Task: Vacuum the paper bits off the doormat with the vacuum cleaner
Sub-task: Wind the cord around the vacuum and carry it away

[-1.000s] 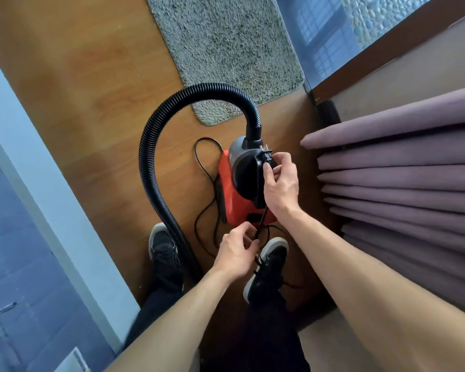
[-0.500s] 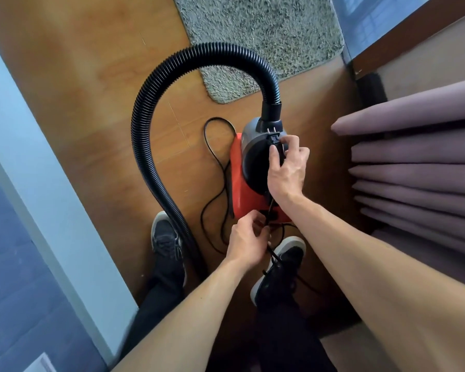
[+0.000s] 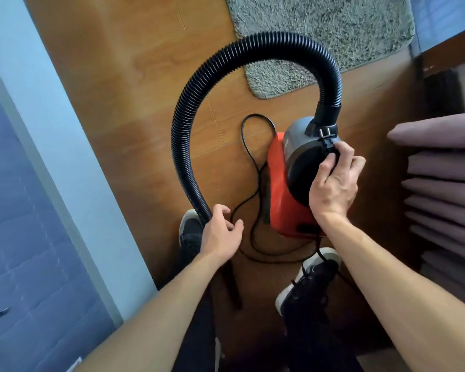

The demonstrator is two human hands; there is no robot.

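Head | right hand (image 3: 333,186) fingers pinch plug (image 3: 328,138) | left hand (image 3: 220,233) fingers loose beside hose (image 3: 180,146)

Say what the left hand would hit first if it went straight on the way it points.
Most likely the black power cord lying looped on the floor just beyond the left hand, then the red vacuum cleaner. Depth is unclear, so the hand may pass over the cord.
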